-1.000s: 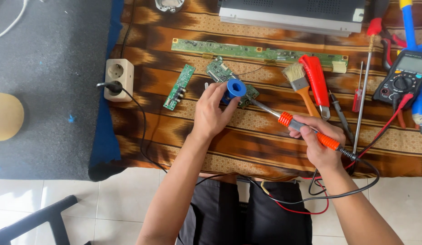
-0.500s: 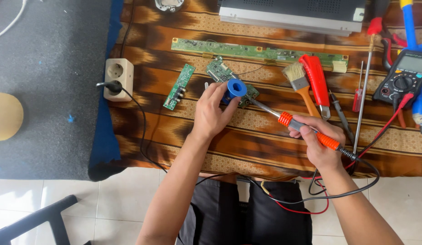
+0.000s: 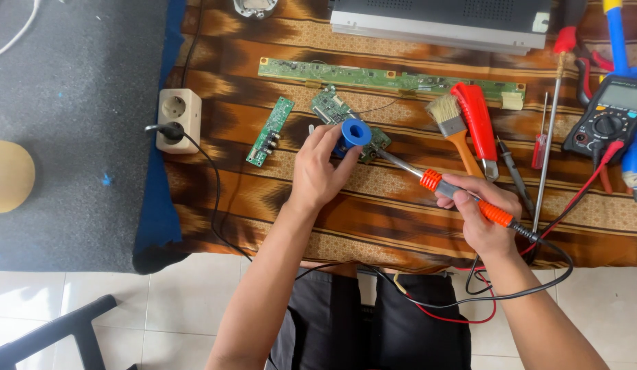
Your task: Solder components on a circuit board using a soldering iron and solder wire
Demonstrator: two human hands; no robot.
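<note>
My left hand (image 3: 320,168) grips a small blue spool of solder (image 3: 354,133) and holds it over a small green circuit board (image 3: 332,107) on the patterned cloth. My right hand (image 3: 484,214) holds a soldering iron with an orange handle (image 3: 469,200). Its metal tip (image 3: 390,159) points left and reaches the board right beside the spool. Part of the board is hidden under my left hand and the spool.
A narrow green board (image 3: 270,130) lies left of my hand, a long strip board (image 3: 373,77) behind it. A brush (image 3: 450,122), red tool (image 3: 477,120), screwdrivers (image 3: 548,137) and multimeter (image 3: 609,120) sit right. A power strip (image 3: 178,118) lies left, a grey device (image 3: 442,20) behind.
</note>
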